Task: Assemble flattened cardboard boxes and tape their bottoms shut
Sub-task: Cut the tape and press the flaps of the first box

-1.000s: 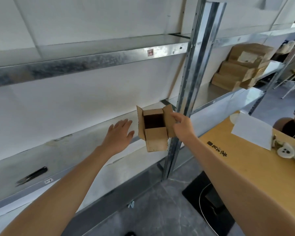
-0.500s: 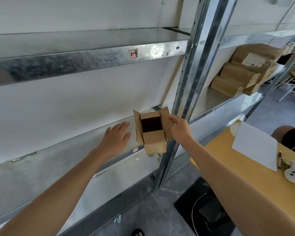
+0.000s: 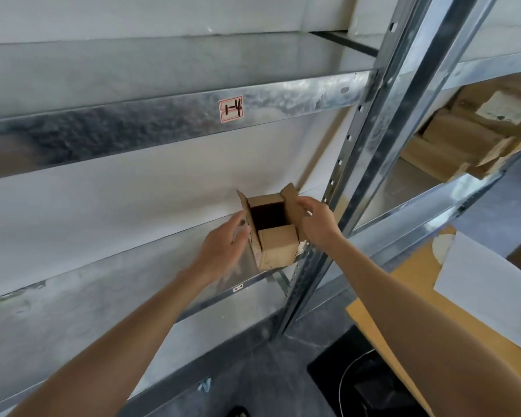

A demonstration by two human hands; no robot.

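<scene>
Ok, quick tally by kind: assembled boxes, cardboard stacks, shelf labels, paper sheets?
Assembled boxes: 1, the small box, top open.
Cardboard stacks: 1, the cardboard stack at far right.
Shelf labels: 2, upper label and lower label.
Paper sheets: 1, the white sheet.
Total: 5.

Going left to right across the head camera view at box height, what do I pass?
left hand → small cardboard box → right hand → white sheet of paper
</scene>
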